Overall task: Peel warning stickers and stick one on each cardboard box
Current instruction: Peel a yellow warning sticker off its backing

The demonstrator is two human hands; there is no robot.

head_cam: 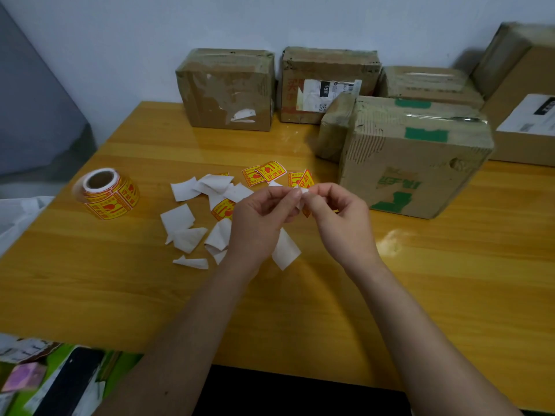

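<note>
While both hands hover over the middle of the desk (300, 310), the left hand (264, 217) and right hand (339, 217) pinch one yellow warning sticker (305, 182) between fingertips. Cardboard boxes (414, 154) crowd the far right corner; the sticker roll (105, 193) sits near the left edge.

The light is soft and a bit dim. A white shine sits on the table (390, 241). Edges bend and look blurry; the middle is clearer.
</note>
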